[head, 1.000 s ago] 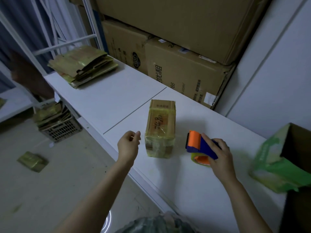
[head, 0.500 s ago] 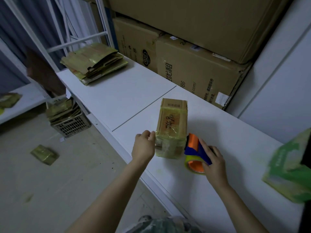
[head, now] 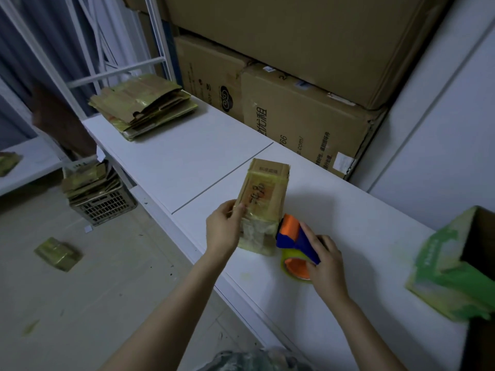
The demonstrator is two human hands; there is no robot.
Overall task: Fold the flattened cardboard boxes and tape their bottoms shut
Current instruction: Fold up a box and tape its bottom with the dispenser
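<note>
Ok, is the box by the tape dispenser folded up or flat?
Folded up: the box has depth, its top and near faces both showing, and the left hand grips its side.

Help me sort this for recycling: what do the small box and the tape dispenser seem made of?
Small box: brown cardboard, judging by its dull paper face and folded edges, largely covered in glossy yellowish tape. Tape dispenser: probably hard plastic, smooth blue body with orange guard; its roll looks like yellowish film.
</note>
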